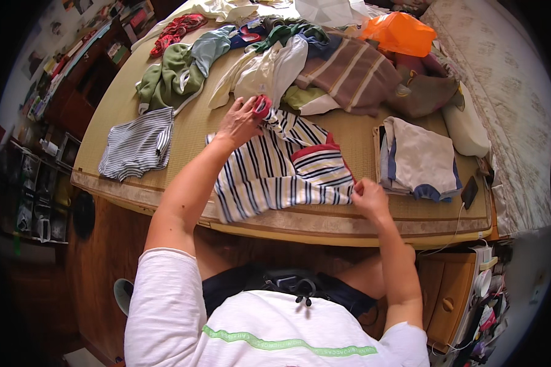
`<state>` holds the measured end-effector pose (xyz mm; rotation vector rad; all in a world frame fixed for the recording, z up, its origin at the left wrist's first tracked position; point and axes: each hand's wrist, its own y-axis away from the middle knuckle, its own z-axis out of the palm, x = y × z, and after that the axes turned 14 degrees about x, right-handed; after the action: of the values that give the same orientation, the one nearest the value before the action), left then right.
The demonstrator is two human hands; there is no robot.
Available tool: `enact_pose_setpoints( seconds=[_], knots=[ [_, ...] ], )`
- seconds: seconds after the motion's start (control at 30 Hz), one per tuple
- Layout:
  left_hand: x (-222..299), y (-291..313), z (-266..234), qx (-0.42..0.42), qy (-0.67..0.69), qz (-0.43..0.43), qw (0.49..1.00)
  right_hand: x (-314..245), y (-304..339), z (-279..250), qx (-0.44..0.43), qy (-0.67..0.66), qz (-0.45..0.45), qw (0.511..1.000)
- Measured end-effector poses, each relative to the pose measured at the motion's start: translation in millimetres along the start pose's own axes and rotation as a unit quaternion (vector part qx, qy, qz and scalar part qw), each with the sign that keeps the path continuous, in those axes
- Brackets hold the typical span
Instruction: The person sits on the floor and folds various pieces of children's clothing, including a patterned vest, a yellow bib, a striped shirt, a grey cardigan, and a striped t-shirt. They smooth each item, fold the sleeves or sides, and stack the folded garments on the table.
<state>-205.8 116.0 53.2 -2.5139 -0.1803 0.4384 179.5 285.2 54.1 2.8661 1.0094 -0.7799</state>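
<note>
A striped shirt (269, 177), white with dark stripes and red trim, lies partly spread and rumpled at the near edge of the mat-covered bed (190, 147). My left hand (239, 122) is at its far side, with the fingers closed on the red-trimmed part. At the shirt's near right corner, my right hand (370, 199) pinches the edge of the cloth. Left of the shirt lies a grey-and-white striped garment (138, 144), laid flat. On the right sits a stack of folded clothes (416, 153), with a light beige piece on top.
Loose clothes lie heaped at the back, among them a green garment (174, 76), a brown striped one (352, 70) and an orange bag (401, 33). A phone (469, 192) on a cable lies at the right edge. Below stands a wooden drawer cabinet (448, 300).
</note>
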Motion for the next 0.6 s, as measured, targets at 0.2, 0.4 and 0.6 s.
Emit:
enact_pose_setpoints(
  seconds=[0.2,0.4,0.6],
  knots=[
    [58,37,-73,0.032,0.209,-0.235,0.949,13,47,-4,0.020,-0.150,0.096,0.984],
    [82,181,-122,0.084,0.155,-0.394,0.902,16,53,15,0.075,-0.299,0.056,0.950],
    [75,159,-131,0.001,0.201,-0.391,0.898,24,48,23,0.051,-0.289,0.099,0.951]
  ],
)
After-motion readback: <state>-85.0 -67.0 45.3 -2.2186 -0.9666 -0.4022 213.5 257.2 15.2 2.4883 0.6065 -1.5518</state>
